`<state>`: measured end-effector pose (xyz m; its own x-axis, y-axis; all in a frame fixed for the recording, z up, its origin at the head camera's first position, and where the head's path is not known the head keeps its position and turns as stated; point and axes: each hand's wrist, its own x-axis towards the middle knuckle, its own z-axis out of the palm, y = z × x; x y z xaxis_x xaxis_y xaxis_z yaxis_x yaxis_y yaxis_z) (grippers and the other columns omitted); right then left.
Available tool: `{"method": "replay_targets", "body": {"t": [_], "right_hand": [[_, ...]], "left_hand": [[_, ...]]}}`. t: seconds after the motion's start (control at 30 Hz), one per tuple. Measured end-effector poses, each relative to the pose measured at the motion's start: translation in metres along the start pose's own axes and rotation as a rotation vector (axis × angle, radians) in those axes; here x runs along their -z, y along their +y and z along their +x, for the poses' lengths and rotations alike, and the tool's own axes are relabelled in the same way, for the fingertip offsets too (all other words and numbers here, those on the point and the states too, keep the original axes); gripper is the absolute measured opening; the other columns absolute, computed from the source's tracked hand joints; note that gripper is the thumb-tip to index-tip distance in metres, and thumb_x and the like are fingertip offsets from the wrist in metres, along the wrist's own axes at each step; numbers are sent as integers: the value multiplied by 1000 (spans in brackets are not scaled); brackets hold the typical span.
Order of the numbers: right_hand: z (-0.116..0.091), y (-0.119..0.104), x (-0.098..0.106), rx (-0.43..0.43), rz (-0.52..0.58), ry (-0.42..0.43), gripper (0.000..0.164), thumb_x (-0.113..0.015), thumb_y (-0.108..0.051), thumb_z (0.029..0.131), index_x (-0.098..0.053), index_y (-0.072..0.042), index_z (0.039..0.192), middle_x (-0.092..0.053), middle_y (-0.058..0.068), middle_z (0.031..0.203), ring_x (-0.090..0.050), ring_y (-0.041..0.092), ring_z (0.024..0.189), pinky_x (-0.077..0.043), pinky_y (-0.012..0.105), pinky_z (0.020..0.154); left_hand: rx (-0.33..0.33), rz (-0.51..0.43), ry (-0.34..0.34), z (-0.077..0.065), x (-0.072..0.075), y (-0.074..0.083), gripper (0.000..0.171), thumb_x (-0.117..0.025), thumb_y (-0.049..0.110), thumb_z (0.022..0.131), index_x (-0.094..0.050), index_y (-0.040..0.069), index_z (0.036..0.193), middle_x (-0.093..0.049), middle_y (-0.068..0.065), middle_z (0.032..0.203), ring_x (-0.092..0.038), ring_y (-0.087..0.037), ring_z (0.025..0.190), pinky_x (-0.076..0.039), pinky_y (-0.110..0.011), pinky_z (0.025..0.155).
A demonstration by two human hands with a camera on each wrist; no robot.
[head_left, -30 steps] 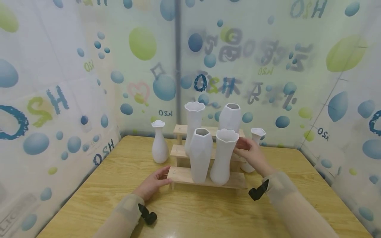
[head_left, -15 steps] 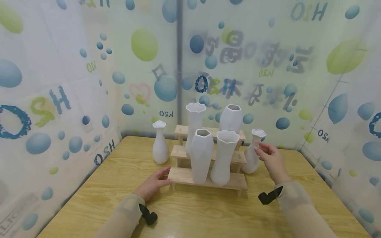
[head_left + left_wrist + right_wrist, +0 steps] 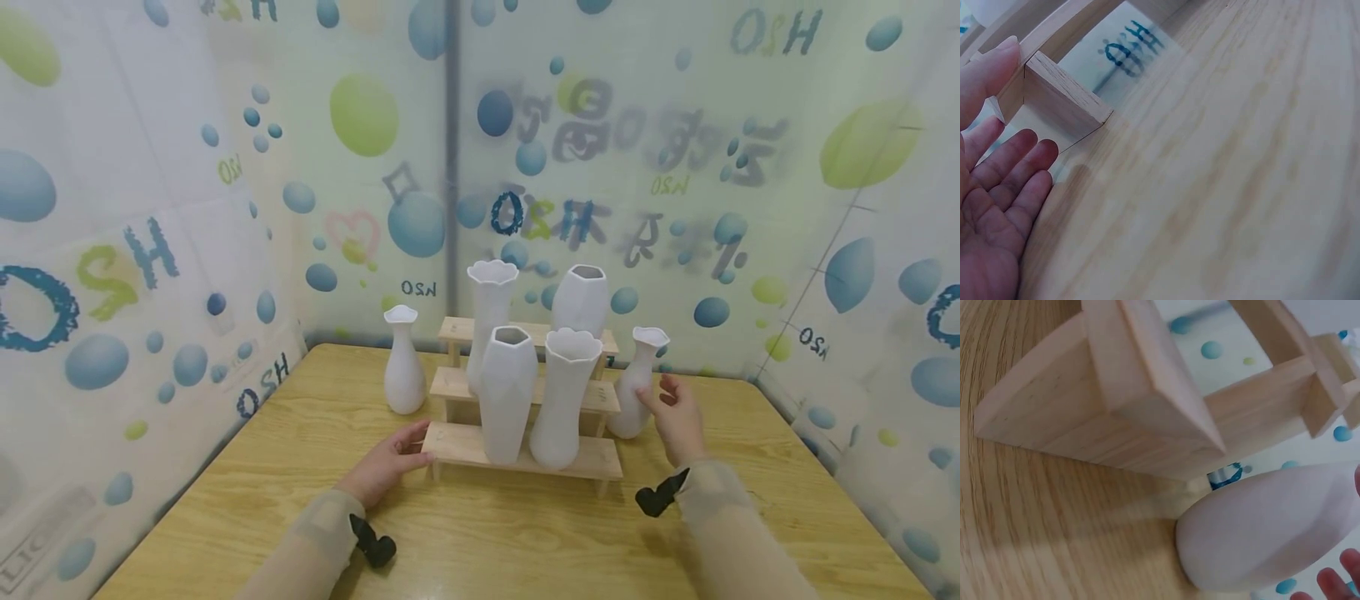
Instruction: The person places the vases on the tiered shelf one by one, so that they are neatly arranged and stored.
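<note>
A three-tier wooden stand (image 3: 453, 446) bears several white vases. My left hand (image 3: 382, 462) grips the left end of its bottom step; in the left wrist view the thumb (image 3: 1004, 62) lies against the board and the other fingers are loosely bent beside it. A narrow-necked white vase (image 3: 633, 383) stands upright on the table, right of the stand. My right hand (image 3: 677, 421) is beside that vase, its fingers spread and the thumb overlapping the vase body. The right wrist view shows the vase's rounded base (image 3: 1254, 531) by the stand's leg, with fingertips at the frame edge.
On the bottom step are a faceted vase (image 3: 506, 408) and a scalloped vase (image 3: 558, 417). Behind them rise another scalloped vase (image 3: 489, 325) and another faceted vase (image 3: 581, 304). A narrow-necked vase (image 3: 405, 379) stands left of the stand. A patterned curtain (image 3: 360, 192) encloses the table (image 3: 480, 542).
My right hand has left the scalloped front vase, moved right to the narrow-necked vase, then lowered along its body. The left hand has stayed at the stand.
</note>
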<state>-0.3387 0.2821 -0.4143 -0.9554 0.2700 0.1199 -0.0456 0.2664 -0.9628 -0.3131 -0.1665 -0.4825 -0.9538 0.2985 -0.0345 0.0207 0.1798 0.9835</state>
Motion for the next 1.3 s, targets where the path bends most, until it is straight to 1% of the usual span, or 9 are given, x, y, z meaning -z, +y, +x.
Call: {"method": "replay_targets", "body": {"t": [0.17, 0.27, 0.43, 0.57, 0.77, 0.93, 1.1, 1.3], "right_hand": [[3, 9, -4, -27, 20, -48, 84, -64, -30, 93, -12, 1, 152, -15, 22, 157, -19, 42, 141, -23, 54, 111], [5, 14, -6, -23, 42, -64, 83, -64, -24, 94, -11, 0, 152, -14, 21, 157, -20, 42, 140, -23, 53, 112], [7, 19, -11, -10, 77, -97, 78, -64, -18, 94, -15, -1, 152, -16, 21, 157, -24, 40, 139, -26, 53, 111], [9, 22, -14, -22, 72, -96, 80, -66, -19, 93, -16, -2, 152, -18, 21, 156, -26, 40, 138, -27, 54, 110], [10, 27, -15, -50, 41, -88, 85, -69, -26, 91, -15, -3, 153, -18, 21, 156, -26, 41, 138, -26, 56, 109], [13, 30, -15, -52, 35, -79, 89, -70, -31, 89, -15, -3, 153, -19, 21, 156, -26, 41, 138, -26, 56, 109], [17, 34, -16, -43, 28, -73, 89, -71, -29, 89, -16, -3, 153, -22, 22, 155, -28, 41, 138, -27, 56, 109], [19, 35, -15, -43, -35, -76, 86, -70, -21, 89, -14, -1, 152, -22, 25, 154, -29, 43, 136, -28, 57, 108]], "left_hand": [[-4, 1, -3, 1, 0, -1, 73, -72, 32, 87, -36, 12, 148, -42, -13, 146, -42, -31, 129, -28, -54, 108], [-7, 3, -6, 1, 1, -2, 73, -72, 31, 87, -36, 11, 148, -41, -13, 146, -42, -31, 129, -28, -53, 108], [-11, 3, -8, 2, 1, -3, 73, -72, 30, 87, -35, 10, 148, -40, -13, 147, -42, -32, 130, -28, -53, 109], [-13, 0, -12, 2, 1, -3, 73, -71, 29, 88, -35, 11, 149, -40, -13, 148, -41, -32, 130, -28, -54, 109], [-10, -5, -14, 2, 1, -3, 74, -71, 30, 88, -35, 12, 149, -39, -13, 148, -41, -32, 131, -27, -54, 109], [-4, 0, -12, 1, 1, -2, 74, -72, 31, 87, -35, 12, 149, -40, -13, 147, -41, -31, 130, -28, -54, 108], [0, 2, -9, 0, 1, -1, 74, -72, 31, 87, -35, 13, 149, -40, -12, 147, -42, -31, 129, -28, -54, 108], [-1, 2, -8, -1, 1, 0, 73, -71, 31, 88, -35, 13, 149, -39, -12, 148, -40, -32, 131, -27, -54, 108]]}}
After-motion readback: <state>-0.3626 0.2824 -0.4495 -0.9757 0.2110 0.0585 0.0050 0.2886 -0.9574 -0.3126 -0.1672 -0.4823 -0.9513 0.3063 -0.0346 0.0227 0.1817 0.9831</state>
